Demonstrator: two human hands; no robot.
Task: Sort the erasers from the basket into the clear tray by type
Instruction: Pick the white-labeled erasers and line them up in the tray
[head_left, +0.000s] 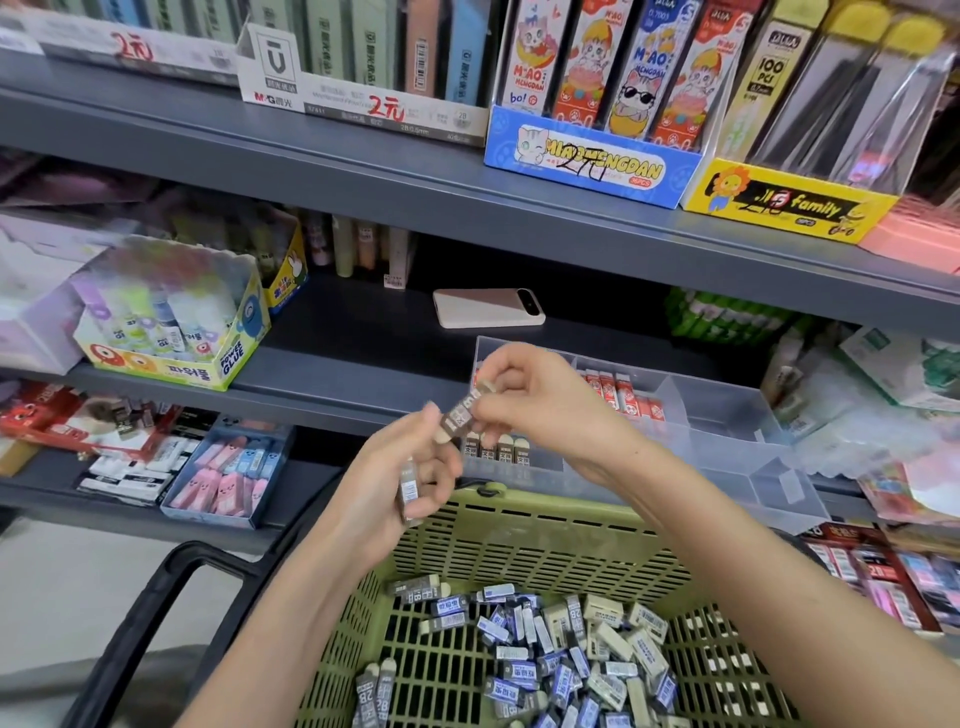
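Observation:
A green slotted basket (524, 525) in front of me holds several loose erasers (566, 644) in grey and blue sleeves. On the shelf behind it stands the clear tray (727, 410), with red-sleeved erasers (623, 397) in a back compartment and dark-sleeved ones (498, 448) at the front left. My right hand (540, 400) pinches a dark-sleeved eraser (460, 415) above the basket's far rim. My left hand (400, 478) touches that eraser's lower end with its fingertips and grips further erasers (408, 486) in the palm.
A white phone (488, 307) lies on the shelf behind the tray. A glue-stick box (171, 332) stands to the left, and boxes of other erasers (228, 473) fill the lower shelf. The basket's black handle (150, 613) juts out at left. Packaged goods crowd the right.

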